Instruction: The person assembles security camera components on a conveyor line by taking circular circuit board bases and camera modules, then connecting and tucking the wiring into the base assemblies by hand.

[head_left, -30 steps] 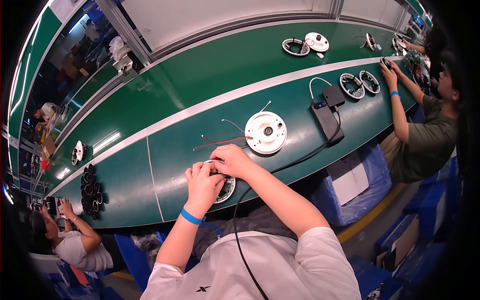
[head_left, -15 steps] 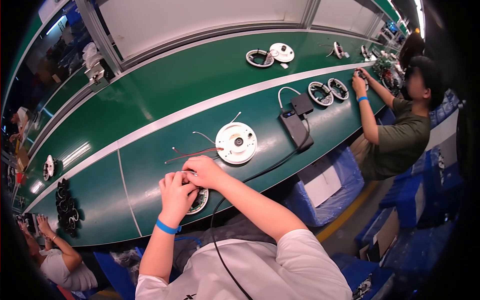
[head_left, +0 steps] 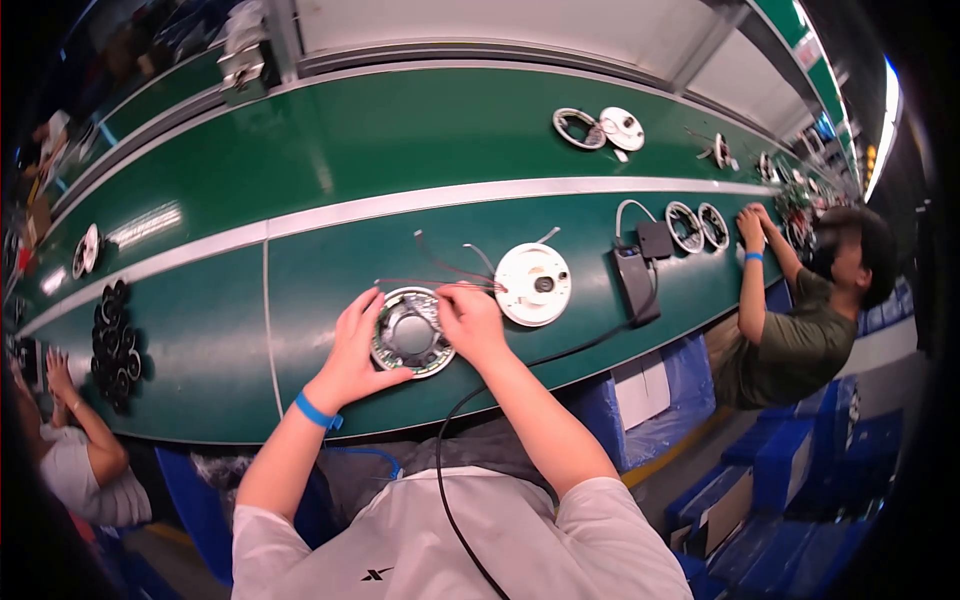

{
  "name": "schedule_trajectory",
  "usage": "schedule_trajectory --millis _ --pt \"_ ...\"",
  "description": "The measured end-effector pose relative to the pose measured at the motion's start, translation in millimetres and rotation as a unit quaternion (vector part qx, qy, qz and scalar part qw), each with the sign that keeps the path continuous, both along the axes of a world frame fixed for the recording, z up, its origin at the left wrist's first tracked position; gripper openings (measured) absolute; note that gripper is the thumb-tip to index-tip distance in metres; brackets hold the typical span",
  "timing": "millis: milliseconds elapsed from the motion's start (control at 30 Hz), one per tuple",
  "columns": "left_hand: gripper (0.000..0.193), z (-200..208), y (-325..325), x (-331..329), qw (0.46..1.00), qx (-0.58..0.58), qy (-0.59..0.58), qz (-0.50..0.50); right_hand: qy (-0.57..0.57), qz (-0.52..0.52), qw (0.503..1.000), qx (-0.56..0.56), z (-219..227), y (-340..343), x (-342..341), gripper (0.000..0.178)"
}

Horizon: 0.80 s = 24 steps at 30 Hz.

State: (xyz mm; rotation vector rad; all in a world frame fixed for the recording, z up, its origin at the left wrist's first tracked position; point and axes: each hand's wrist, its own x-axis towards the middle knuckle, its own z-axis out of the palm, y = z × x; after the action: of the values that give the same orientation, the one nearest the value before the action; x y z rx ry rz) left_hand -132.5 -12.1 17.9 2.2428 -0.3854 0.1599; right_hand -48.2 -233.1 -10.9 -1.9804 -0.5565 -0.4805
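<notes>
A round ring-shaped housing (head_left: 428,362) with a circuit board and small parts around its open middle lies on the green bench in front of me. My left hand (head_left: 352,358) grips its left side, the thumb along the near edge and fingers at the far left rim. At the ring's upper right edge, the fingertips of my right hand (head_left: 472,322) are pinched together; whatever is between them is hidden. Just right of that hand is a white round plate (head_left: 533,284) with a dark centre piece. Thin red and white wires (head_left: 455,268) run from it toward the ring.
A black power pack (head_left: 636,285) and adapter (head_left: 655,239) stand to the right, a black cable (head_left: 560,357) running toward me. Two rings (head_left: 685,228) lie beyond. Black ring parts (head_left: 116,345) are piled at left. Co-workers sit on both sides, one in a green shirt (head_left: 800,335).
My hands have moved apart from a close pinch above the ring, leaving its middle visible. The left now holds its left side, the right its upper right edge. The view has shifted.
</notes>
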Motion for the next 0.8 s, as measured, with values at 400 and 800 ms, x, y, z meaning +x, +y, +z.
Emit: schedule_trajectory --millis 400,800 --pt "0.128 7 7 63 0.968 0.065 -0.019 -0.243 0.021 -0.113 0.993 0.013 17 -49 -71 0.008" --pt "0.121 -16 20 57 0.956 0.061 -0.091 -0.271 0.254 -0.047 0.962 0.087 105 -33 28 0.023"
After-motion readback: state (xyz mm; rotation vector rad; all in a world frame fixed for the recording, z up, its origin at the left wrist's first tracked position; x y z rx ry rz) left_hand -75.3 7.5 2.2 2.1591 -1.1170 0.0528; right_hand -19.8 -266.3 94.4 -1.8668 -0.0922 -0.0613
